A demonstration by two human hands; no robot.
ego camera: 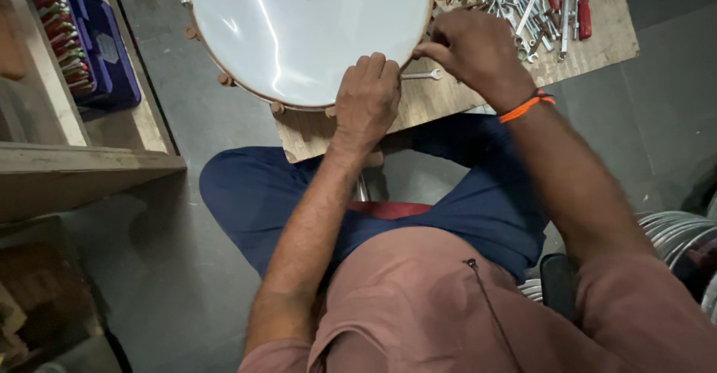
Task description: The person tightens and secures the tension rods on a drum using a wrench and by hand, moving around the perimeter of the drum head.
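A round drum (306,29) with a white skin lies flat on a wooden surface (448,97), its near rim reaching almost to the surface's near edge, just in front of the seated person's knees. The left hand (366,100) rests on that near rim with its fingers curled over the edge, pressing down; held so, it looks placed to keep the drum from turning or sliding. The right hand (470,48) sits at the rim's right side, fingertips pinched together at the edge of the hoop, close to one of the small brown tuning lugs (224,79) that ring the shell. It appears to grip something small there, but the fingers hide it, so what it holds cannot be told. A small silver wrench (422,75) lies on the wood between the two hands, touching neither, within easy reach of both. An orange band (526,106) circles the right wrist.

At the far right of the surface lies a loose heap of spanners and screwdrivers (523,3), some with red handles, near the right hand but apart from the drum. Little bare wood is left: a narrow strip along the near edge and a patch to the right of the hands. On the left, well apart across a grey floor (194,119), a blue tool case (89,44) stands on a wooden shelf (82,156). Near the right edge lie curved metal hoops (676,231).
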